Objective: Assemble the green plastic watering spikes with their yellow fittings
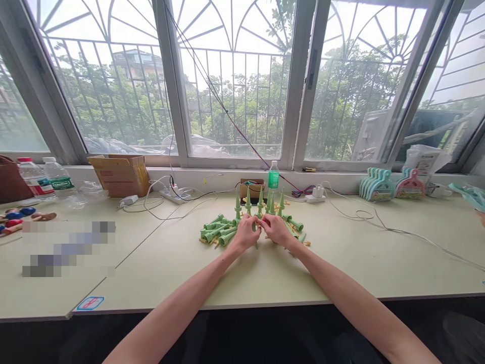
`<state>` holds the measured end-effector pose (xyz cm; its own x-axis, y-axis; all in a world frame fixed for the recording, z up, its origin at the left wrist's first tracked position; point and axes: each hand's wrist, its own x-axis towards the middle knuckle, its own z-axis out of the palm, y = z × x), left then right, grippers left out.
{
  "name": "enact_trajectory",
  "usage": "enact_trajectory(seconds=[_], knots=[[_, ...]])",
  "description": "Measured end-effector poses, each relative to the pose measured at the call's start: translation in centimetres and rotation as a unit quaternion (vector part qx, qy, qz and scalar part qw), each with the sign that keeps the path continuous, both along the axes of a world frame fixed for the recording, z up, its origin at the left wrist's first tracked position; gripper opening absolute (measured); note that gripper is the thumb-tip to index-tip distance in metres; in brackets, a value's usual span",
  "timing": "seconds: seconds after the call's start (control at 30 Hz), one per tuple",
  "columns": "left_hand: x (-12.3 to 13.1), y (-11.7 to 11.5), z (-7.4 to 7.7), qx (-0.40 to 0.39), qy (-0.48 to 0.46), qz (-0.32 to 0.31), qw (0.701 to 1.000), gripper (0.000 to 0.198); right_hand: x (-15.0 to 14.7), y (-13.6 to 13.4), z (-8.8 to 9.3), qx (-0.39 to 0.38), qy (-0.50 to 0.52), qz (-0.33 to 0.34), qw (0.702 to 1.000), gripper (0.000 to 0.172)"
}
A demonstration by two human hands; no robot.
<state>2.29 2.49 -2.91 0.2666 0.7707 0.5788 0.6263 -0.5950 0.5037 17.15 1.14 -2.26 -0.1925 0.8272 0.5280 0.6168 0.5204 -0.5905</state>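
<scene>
My left hand (247, 232) and my right hand (277, 229) meet over the table, fingertips closed and touching. Between them a slim green cone-shaped piece (256, 243) points down, partly covered by my left fingers. What the right fingertips pinch is too small and hidden to make out. Just behind my hands stand several upright green cones (260, 200) with collars. To the left of my left hand lies a heap of hollow green cone pieces (217, 230), with small yellow pegs (202, 240) among them. More green pieces (296, 223) lie beside my right wrist.
Behind the cones are a small open cardboard box (252, 188) and a green-filled bottle (273, 176). A larger carton (120, 176), power strips (176, 194) and loose cables (369, 216) line the window side. Pastel hangers (377, 186) stand at right, bottles (58, 177) at left.
</scene>
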Motion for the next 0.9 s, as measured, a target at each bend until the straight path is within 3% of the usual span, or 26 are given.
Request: enact_trajectory(seconds=[0.1, 0.3, 0.6, 0.8, 0.9], knots=[[0.0, 0.02, 0.03, -0.002, 0.002, 0.005, 1.0, 0.008, 0.01, 0.06, -0.1, -0.003, 0.002, -0.002, 1.0, 0.029], [-0.02, 0.02, 0.1, -0.022, -0.005, 0.012, 1.0, 0.01, -0.14, 0.04, -0.19, -0.001, 0.013, 0.0, 1.0, 0.01], [0.0, 0.12, -0.05, -0.008, 0.009, 0.002, 1.0, 0.007, 0.07, 0.21, -0.28, 0.002, 0.004, 0.002, 1.0, 0.032], [0.02, 0.13, -0.06, -0.013, -0.005, 0.009, 1.0, 0.01, -0.05, 0.09, -0.24, -0.009, 0.007, -0.005, 1.0, 0.014], [0.03, 0.11, -0.05, -0.018, 0.0, 0.008, 1.0, 0.009, -0.01, 0.18, -0.33, -0.005, 0.001, 0.004, 1.0, 0.013]])
